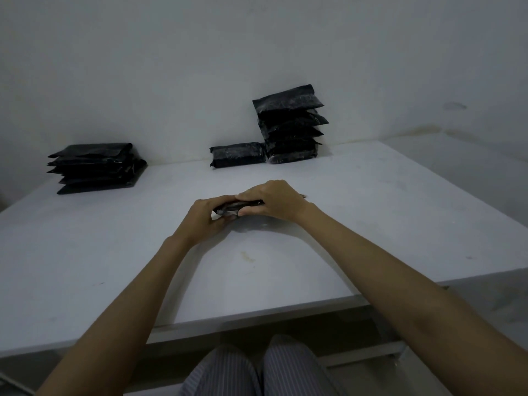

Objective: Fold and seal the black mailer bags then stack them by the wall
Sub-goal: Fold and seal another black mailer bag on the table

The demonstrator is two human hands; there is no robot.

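Note:
A black mailer bag (232, 208) lies at the middle of the white table (371, 210), mostly hidden under my hands. My left hand (205, 217) grips its left end, fingers curled round it. My right hand (274, 200) covers the bag's right part from above, thumb pinching the near edge. Against the wall stands a tall stack of folded black bags (291, 125). A single folded bag (237, 154) lies beside that stack on its left. A lower pile of flat black mailer bags (95, 167) sits at the far left of the table.
The grey wall (200, 67) runs along the table's far edge. The table's front edge (257, 315) is close to my striped-trousered knees (251, 367). A small brown stain (247, 257) marks the tabletop in front of my hands.

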